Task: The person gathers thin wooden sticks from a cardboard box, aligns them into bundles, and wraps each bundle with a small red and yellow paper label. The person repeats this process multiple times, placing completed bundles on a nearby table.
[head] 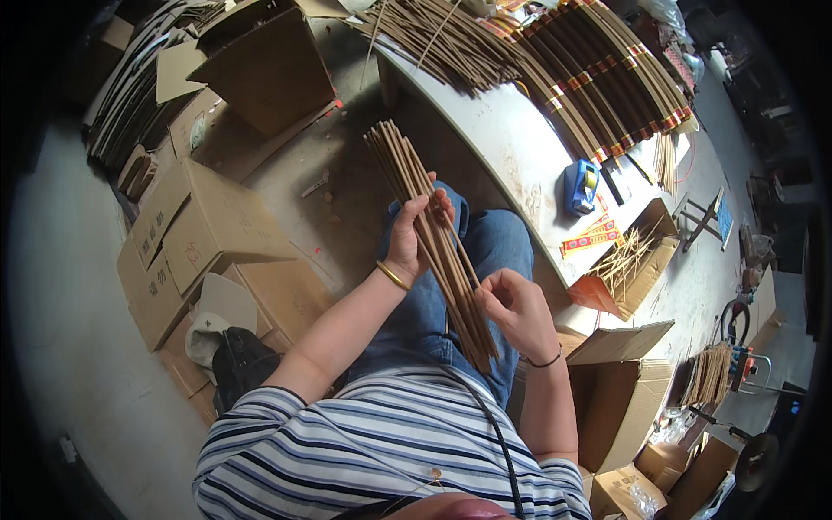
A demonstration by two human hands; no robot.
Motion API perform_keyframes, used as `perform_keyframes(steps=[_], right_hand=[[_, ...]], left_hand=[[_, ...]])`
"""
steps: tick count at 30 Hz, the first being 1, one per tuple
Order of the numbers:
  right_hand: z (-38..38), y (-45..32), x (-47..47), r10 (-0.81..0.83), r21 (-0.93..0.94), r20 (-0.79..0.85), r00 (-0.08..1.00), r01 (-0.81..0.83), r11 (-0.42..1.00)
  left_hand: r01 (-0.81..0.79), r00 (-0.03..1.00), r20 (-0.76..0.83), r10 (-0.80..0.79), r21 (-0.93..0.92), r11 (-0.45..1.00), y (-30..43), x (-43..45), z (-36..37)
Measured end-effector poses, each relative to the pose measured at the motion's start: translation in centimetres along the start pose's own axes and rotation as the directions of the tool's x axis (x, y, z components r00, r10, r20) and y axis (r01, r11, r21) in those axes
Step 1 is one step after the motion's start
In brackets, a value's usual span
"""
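A bundle of thin brown incense sticks (448,260) lies slantwise above my lap, its upper end fanned a little. My left hand (416,231), with a gold bangle at the wrist, wraps around the bundle's upper half. With thumb and forefinger, my right hand (513,305) pinches at a stick on the bundle's right edge, lower down. That stick stands slightly apart from the others along part of its length. The palm side of my left hand is partly hidden behind the sticks.
On the white table (513,149) lie a loose heap of sticks (448,39), rows of banded dark bundles (591,78), a blue tape dispenser (580,188) and printed labels (591,235). A box of thin sticks (627,260) is at right. Cardboard boxes (227,208) stand left; an open carton (617,409) stands right.
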State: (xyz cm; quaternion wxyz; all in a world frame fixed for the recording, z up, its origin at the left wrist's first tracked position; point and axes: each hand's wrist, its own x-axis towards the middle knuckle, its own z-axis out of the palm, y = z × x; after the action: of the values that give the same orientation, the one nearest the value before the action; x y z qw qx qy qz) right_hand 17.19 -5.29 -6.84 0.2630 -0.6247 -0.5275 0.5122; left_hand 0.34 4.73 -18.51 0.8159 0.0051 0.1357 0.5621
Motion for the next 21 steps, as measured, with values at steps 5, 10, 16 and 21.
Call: perform_keyframes(steps=[5, 10, 16, 21], right_hand=[[-6.5, -0.2, -3.1, 0.162, 0.272, -0.058, 0.985, -0.141, 0.952], [-16.7, 5.0, -6.9, 0.049, 0.243, -0.616, 0.786, 0.131, 0.961], [-15.2, 9.5, -3.4, -0.12, -0.045, -0.712, 0.691, 0.126, 0.991], [-12.0, 11.6, 5.1, -0.286, -0.364, -0.712, 0.642, 0.012, 0.931]], left_hand=[[0.048, 0.992, -0.11, -0.054, -0.052, 0.997, 0.1, 0.3, -0.5], [0.069, 0.997, -0.021, -0.07, -0.058, 0.996, -0.3, 0.5, 0.2], [0.091, 0.995, 0.05, -0.088, -0.068, 0.994, -0.4, 0.6, 1.3], [0.107, 0.992, 0.072, -0.099, -0.109, 0.988, 0.3, -0.1, 1.5]])
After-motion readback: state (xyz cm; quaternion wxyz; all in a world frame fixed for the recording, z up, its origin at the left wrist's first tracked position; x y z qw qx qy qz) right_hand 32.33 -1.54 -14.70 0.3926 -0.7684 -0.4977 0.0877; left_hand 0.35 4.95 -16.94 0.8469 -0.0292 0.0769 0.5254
